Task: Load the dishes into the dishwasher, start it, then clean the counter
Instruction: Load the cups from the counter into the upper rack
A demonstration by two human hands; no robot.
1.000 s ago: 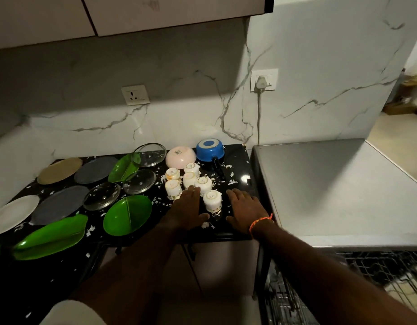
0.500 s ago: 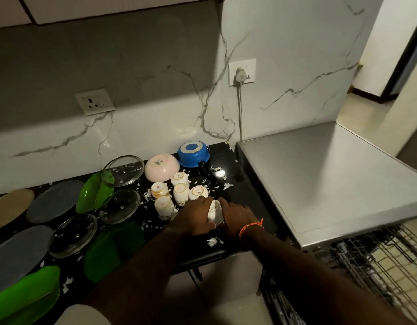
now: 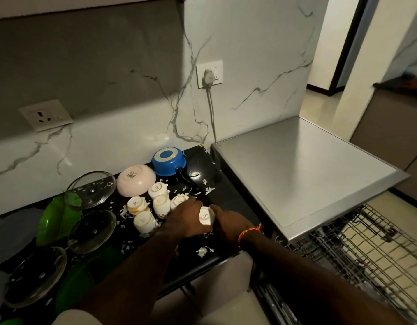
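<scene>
Both hands close around one small white cup [image 3: 205, 216] on the black counter [image 3: 228, 198]: my left hand [image 3: 186, 219] grips its left side, my right hand [image 3: 231, 225] its right side. Several more white cups [image 3: 153, 205] stand upside down just left of it. Behind them sit an overturned pink bowl [image 3: 135, 180] and a blue pan [image 3: 169, 161], also upside down. The dishwasher [image 3: 303, 165] stands to the right with a steel top, and its wire rack [image 3: 371, 252] is pulled out.
Glass lids [image 3: 90, 190] and green leaf-shaped plates [image 3: 56, 219] cover the counter's left half, with grey plates [image 3: 8, 233] at the far left. White scraps [image 3: 202, 251] litter the black surface. A plug [image 3: 208, 77] and cord hang on the marble wall behind.
My hands lay flat beside the cup, then closed on it from both sides. The view has swung right and closer, showing more of the dishwasher rack.
</scene>
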